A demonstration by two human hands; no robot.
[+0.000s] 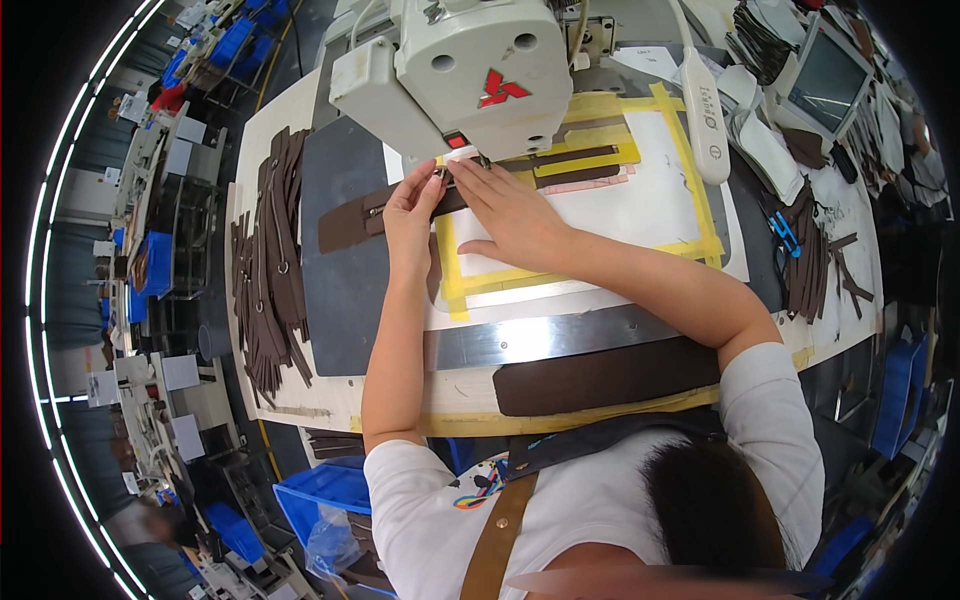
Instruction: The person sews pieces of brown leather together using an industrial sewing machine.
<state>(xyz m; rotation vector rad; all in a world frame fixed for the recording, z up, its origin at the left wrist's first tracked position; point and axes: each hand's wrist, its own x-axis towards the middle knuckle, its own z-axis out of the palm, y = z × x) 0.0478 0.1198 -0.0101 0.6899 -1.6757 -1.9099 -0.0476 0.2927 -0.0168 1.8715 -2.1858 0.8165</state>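
Under the head of a large pale sewing machine, both my hands meet at a brown leather strap. My left hand is closed in a pinch at the strap, beside a small shiny metal piece at its fingertips; what exactly it grips is too small to tell. With fingers stretched out, my right hand presses flat on the work just right of the left one. Beneath it lies a white template sheet edged with yellow tape. Narrow brown strips lie in the template's slot, beyond my right hand.
Bundled brown straps with metal rings hang over the table's left side. A wide brown leather piece lies along the near edge. At right are blue-handled snips, more strips, a screen and a white handheld device.
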